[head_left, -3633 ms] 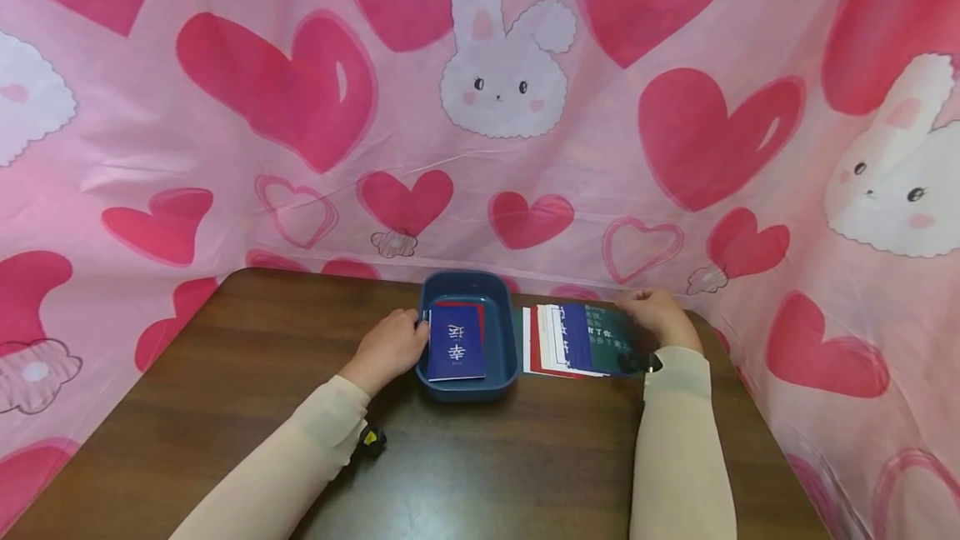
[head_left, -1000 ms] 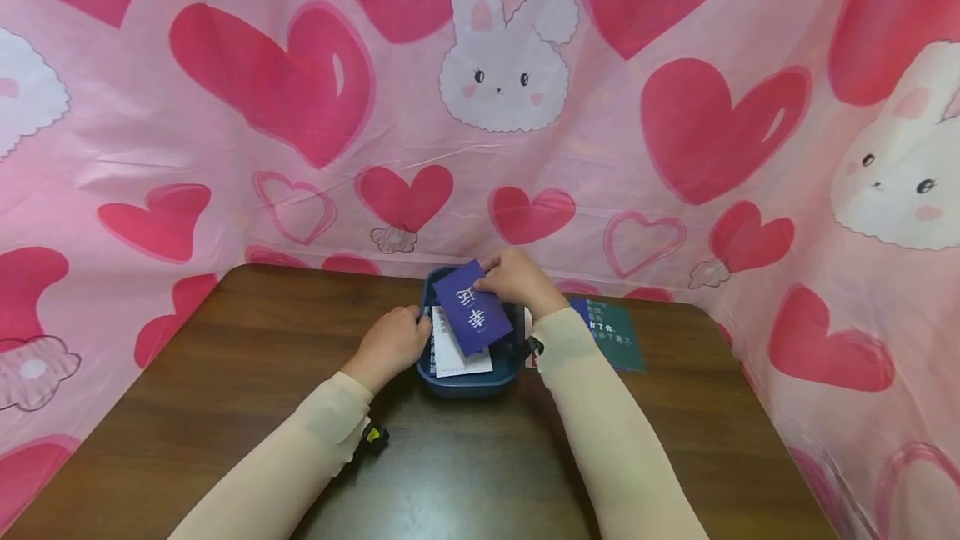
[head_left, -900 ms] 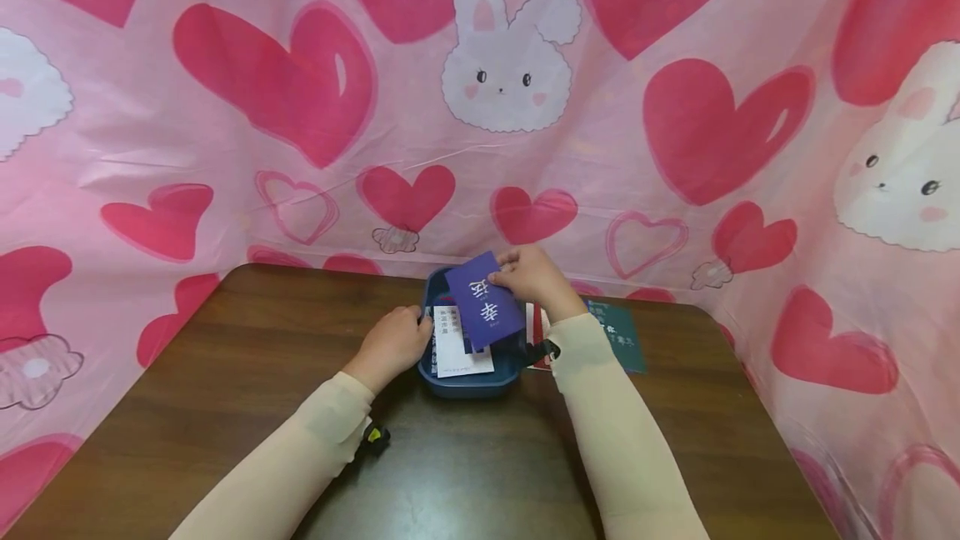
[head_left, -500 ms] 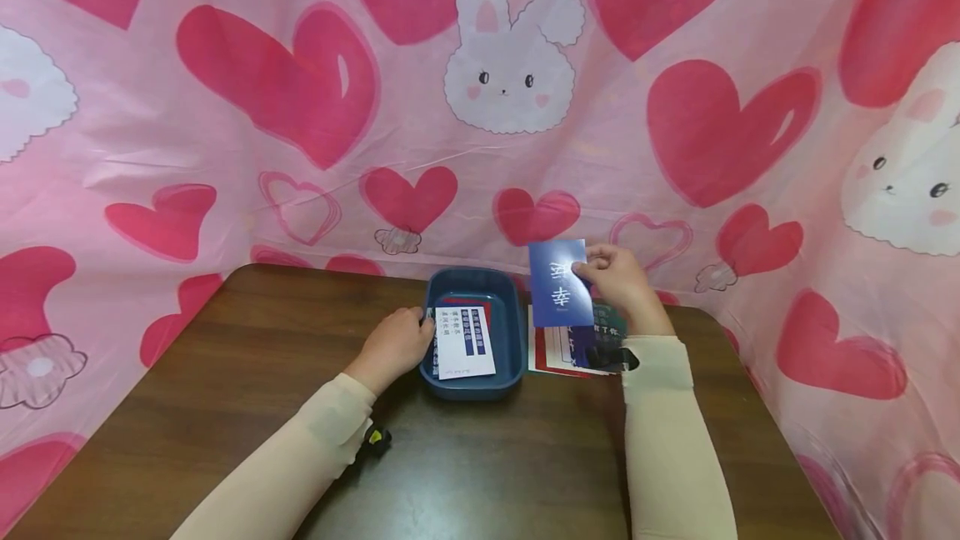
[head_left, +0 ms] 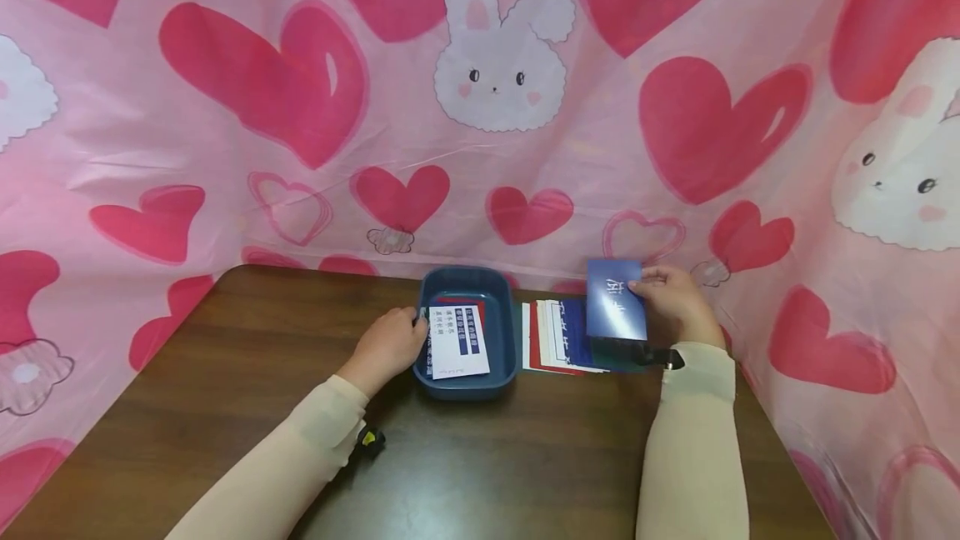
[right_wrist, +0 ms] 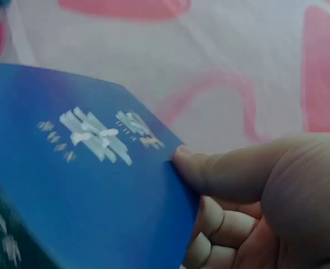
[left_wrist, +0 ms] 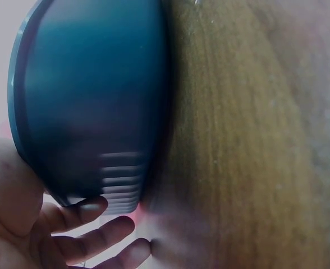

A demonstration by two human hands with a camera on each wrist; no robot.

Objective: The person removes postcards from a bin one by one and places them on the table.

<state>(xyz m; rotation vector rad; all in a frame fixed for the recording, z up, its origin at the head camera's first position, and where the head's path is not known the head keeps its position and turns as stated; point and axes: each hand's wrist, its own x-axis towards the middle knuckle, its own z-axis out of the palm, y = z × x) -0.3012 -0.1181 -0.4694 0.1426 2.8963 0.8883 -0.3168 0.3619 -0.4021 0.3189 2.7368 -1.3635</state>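
My right hand [head_left: 678,300] pinches a blue card [head_left: 615,307] with white characters by its right edge, thumb on the printed face. In the right wrist view the card [right_wrist: 86,185] tilts, the thumb [right_wrist: 227,171] at its edge and the other fingers behind. Below and left of it, a fanned row of cards [head_left: 551,336], white, red and blue, lies on the table. My left hand [head_left: 387,348] grips the left rim of a dark blue plastic bin [head_left: 501,357]; the left wrist view shows its fingers [left_wrist: 95,241] against the bin's ribbed side. Inside the bin, a white card with blue print [head_left: 457,348] lies over a red one.
The brown wooden table [head_left: 480,465] reaches back to a pink curtain [head_left: 405,140] printed with hearts and rabbits. The bin stands near the table's back edge, close beside the fanned cards.
The right hand reached from the fanned cards to the bin, took the blue card out and carried it right, over the row's right end. The white card in the bin is uncovered. The left hand stayed.
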